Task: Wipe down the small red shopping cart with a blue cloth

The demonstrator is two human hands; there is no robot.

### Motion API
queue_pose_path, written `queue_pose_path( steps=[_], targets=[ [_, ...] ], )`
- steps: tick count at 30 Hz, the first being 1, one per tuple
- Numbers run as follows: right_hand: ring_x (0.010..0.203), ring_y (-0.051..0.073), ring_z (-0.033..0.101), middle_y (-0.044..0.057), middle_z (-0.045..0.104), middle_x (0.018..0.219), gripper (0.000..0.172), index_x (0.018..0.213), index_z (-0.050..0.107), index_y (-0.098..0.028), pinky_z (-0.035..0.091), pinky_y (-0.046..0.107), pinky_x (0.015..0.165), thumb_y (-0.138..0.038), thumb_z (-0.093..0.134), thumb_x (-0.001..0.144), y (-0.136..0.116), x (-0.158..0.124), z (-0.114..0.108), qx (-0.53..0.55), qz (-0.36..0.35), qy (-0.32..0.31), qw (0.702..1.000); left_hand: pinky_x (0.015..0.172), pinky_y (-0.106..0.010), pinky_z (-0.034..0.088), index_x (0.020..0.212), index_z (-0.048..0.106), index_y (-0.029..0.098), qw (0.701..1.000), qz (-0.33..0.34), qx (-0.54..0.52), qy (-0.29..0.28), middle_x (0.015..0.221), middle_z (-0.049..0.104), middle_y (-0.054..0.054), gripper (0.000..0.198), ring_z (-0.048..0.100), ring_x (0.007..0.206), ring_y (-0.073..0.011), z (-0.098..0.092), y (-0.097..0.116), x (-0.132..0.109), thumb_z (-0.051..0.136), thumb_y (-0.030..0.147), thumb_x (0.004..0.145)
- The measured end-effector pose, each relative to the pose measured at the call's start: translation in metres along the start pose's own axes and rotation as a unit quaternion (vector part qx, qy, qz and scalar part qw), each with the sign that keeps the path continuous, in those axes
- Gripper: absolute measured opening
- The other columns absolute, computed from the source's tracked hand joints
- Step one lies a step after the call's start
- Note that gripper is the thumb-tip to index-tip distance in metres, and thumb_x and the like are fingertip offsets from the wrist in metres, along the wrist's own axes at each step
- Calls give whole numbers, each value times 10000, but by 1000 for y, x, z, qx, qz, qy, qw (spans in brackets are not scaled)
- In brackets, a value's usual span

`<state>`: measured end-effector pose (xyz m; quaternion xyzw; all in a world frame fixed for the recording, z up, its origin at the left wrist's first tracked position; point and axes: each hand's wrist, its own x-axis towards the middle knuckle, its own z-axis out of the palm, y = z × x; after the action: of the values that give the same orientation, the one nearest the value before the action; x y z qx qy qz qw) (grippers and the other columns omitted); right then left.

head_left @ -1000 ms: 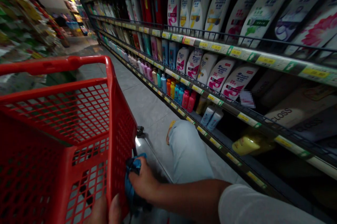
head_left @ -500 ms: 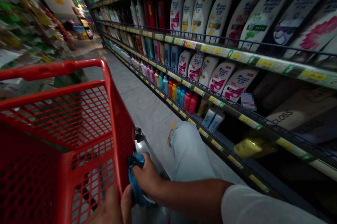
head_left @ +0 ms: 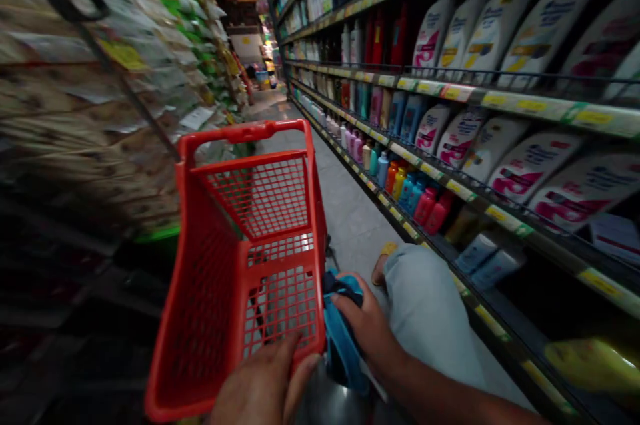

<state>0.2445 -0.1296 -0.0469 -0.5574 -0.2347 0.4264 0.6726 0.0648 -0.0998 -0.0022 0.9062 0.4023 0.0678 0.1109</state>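
A red plastic shopping basket [head_left: 316,225] with grid walls and a raised handle fills the lower middle of the view, with only the grid floor showing inside. My left hand [head_left: 263,382] grips its near rim, fingers over the inner side and thumb outside. Just right of the basket, my right hand [head_left: 367,318] is closed around a bunched blue cloth [head_left: 345,338] with a darker blue part. This cloth lies against the basket's outer right side. Below the cloth, a shiny metal surface [head_left: 333,405] shows in part.
Shelves [head_left: 450,95] of shampoo bottles line the right side. Stacked packaged goods [head_left: 145,72] stand on the left. A grey tiled aisle floor [head_left: 350,205] runs forward between them. My bent knee [head_left: 420,292] in light trousers is close by my right hand.
The view has swung left, so the basket appears farther right and more of it shows. Both hands keep their holds, the left on the rim and the right on the cloth.
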Motion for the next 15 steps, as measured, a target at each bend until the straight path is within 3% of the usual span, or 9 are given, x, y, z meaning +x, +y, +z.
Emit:
queue_pose_path(
  steps=[2, 4, 6, 8, 11, 15],
  targets=[
    [901, 214, 677, 26, 713, 968, 255, 1043, 629, -259, 553, 321, 833, -337, 675, 804, -28, -1, -2, -42, -100, -23, 994, 719, -263, 571, 1043, 739, 294, 1000, -7, 16, 12, 954, 802, -4, 256, 765, 842, -184, 0, 3, -7, 514, 407, 995],
    [931, 211, 670, 32, 700, 1009, 237, 1054, 642, -266, 544, 329, 867, -255, 665, 818, -52, 10, 2, -107, -221, -85, 966, 663, -268, 546, 965, 735, 270, 997, 22, 39, 56, 867, 785, 0, 226, 747, 759, -180, 8, 9, -8, 530, 362, 989],
    [1008, 220, 653, 40, 683, 1070, 315, 1086, 658, -267, 524, 357, 932, -147, 643, 795, -64, 30, 10, -208, -329, -162, 907, 621, -279, 518, 878, 707, 246, 988, 60, 57, 130, 779, 750, -1, 236, 713, 687, -180, 19, 16, -6, 518, 331, 989],
    [1063, 237, 631, 49, 669, 1109, 377, 1101, 671, -265, 507, 389, 967, -87, 625, 771, -64, 56, 19, -320, -387, -192, 843, 597, -286, 487, 779, 656, 234, 971, 88, 67, 210, 692, 701, -1, 297, 672, 632, -179, 29, 22, -3, 474, 306, 1002],
    [1066, 256, 623, 68, 647, 1143, 378, 1108, 672, -256, 517, 404, 947, -86, 625, 774, -57, 104, 30, -409, -404, -134, 807, 594, -281, 461, 719, 605, 230, 951, 122, 64, 278, 622, 650, 6, 351, 627, 588, -163, 33, 22, -1, 418, 249, 1015],
    [1073, 274, 622, 86, 619, 1173, 373, 1160, 656, -245, 527, 407, 928, -144, 635, 801, -72, 170, 43, -399, -416, -22, 817, 584, -276, 461, 718, 612, 223, 940, 166, 48, 296, 607, 644, 18, 373, 616, 559, -142, 21, 3, -10, 389, 205, 1017]
  ],
)
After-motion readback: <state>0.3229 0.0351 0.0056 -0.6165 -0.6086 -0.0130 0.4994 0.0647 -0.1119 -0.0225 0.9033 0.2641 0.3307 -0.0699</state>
